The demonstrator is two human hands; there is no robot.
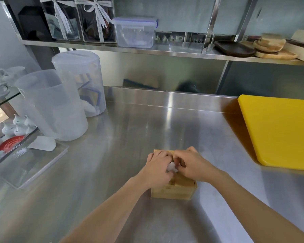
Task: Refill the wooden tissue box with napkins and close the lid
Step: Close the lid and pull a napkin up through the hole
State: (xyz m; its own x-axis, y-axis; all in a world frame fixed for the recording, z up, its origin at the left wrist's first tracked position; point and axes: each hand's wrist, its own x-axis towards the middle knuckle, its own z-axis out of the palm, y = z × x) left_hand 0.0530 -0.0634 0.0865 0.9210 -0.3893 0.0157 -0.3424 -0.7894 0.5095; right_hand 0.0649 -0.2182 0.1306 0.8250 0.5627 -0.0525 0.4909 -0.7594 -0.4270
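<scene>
White napkin tissue is pinched between the fingertips of the left hand and right hand, apparently to be drawn through the lid slot. Both palms are rested on the wooden tissue box, which is thereby steadied. The box is set near the front edge of the steel counter; the yellow cutting board is kept well apart at the right edge, so open room is left all round.

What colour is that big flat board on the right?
Bright yellow: the cutting board, seen in the head view.
</scene>
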